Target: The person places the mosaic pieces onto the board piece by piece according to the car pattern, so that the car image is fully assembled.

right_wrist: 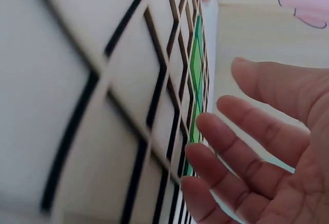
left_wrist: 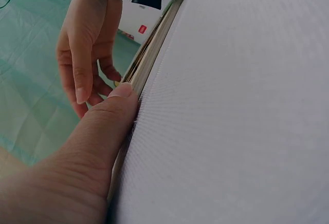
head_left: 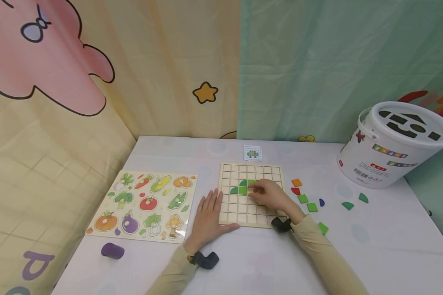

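pale table (head_left: 243, 262); left hand (head_left: 206, 215) lay flat, steadying grid board (head_left: 251, 196) at nine o'clock (wise), right hand (head_left: 271, 194) relaxed, fingertips pressing green tiles (head_left: 242, 186).

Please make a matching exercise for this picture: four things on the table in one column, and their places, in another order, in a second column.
Things:
1. white plastic bucket
2. purple cylinder block
3. wooden vegetable puzzle board
4. small pattern card

Places:
A. just behind the wooden grid board
B. far right of the table
C. left of the grid board
D. near front-left edge

Pairs: 1-B, 2-D, 3-C, 4-A
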`<action>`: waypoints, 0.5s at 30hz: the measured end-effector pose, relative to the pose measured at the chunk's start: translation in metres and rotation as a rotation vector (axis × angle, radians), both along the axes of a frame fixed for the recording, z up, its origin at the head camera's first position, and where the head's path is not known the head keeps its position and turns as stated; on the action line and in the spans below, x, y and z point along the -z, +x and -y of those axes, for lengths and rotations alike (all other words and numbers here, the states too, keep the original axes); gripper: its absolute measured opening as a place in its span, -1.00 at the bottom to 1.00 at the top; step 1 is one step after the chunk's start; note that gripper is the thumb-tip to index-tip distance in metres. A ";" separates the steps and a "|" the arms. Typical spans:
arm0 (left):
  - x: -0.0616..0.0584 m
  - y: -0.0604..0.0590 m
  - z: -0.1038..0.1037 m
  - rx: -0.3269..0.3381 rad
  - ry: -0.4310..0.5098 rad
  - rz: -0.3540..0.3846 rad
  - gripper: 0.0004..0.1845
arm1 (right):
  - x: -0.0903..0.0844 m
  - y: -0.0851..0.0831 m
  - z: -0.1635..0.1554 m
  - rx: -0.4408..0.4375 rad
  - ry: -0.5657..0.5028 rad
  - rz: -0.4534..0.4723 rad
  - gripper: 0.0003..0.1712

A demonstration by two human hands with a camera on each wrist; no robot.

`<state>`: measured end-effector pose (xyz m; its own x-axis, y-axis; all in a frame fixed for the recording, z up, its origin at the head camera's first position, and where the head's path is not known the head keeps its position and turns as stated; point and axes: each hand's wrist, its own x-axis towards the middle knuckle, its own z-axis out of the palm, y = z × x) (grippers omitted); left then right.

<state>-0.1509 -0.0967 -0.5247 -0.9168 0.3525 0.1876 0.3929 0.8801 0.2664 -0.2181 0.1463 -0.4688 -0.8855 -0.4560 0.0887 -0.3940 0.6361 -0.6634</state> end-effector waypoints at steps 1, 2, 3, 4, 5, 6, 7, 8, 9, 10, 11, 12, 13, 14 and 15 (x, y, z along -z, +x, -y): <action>0.000 0.000 0.000 0.001 0.004 0.001 0.22 | 0.000 0.000 -0.005 0.013 -0.010 0.000 -0.71; 0.000 0.000 0.000 0.003 0.009 0.000 0.22 | -0.001 0.000 -0.010 0.033 -0.015 -0.004 -0.72; -0.001 0.000 -0.001 0.004 0.009 -0.002 0.22 | -0.001 0.000 -0.016 0.050 -0.020 -0.010 -0.72; -0.001 0.001 -0.001 0.005 0.014 -0.005 0.22 | -0.002 0.000 -0.023 0.070 -0.025 -0.016 -0.73; -0.001 0.001 -0.001 0.006 0.018 -0.011 0.22 | -0.004 -0.001 -0.029 0.087 -0.025 -0.026 -0.73; -0.002 0.001 -0.001 0.006 0.020 -0.013 0.22 | -0.006 -0.001 -0.036 0.111 -0.024 -0.032 -0.73; -0.002 0.001 -0.001 0.006 0.024 -0.014 0.21 | -0.007 -0.002 -0.043 0.140 -0.018 -0.034 -0.73; -0.002 0.001 -0.001 0.006 0.024 -0.016 0.21 | -0.009 -0.003 -0.050 0.165 -0.006 -0.036 -0.73; -0.002 0.001 -0.001 0.005 0.025 -0.015 0.21 | -0.010 -0.004 -0.057 0.189 0.008 -0.033 -0.74; -0.003 0.001 -0.001 0.005 0.028 -0.012 0.22 | -0.012 -0.005 -0.063 0.216 0.024 -0.026 -0.74; -0.003 0.001 -0.001 0.004 0.023 -0.011 0.22 | -0.013 -0.007 -0.069 0.238 0.042 -0.022 -0.74; -0.003 0.001 -0.001 0.001 0.017 -0.003 0.22 | -0.013 -0.008 -0.075 0.264 0.061 -0.009 -0.75; -0.003 0.001 -0.001 0.001 0.014 0.001 0.22 | -0.013 -0.010 -0.081 0.282 0.076 0.007 -0.75; -0.003 0.001 -0.001 0.000 0.010 0.005 0.22 | -0.013 -0.012 -0.086 0.293 0.090 0.020 -0.76; -0.003 0.001 -0.001 -0.001 0.009 0.010 0.22 | -0.012 -0.013 -0.091 0.297 0.102 0.031 -0.76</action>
<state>-0.1500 -0.0959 -0.5221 -0.9189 0.3501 0.1817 0.3895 0.8781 0.2780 -0.2312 0.2373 -0.4565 -0.9829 -0.1822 0.0269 -0.1617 0.7842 -0.5990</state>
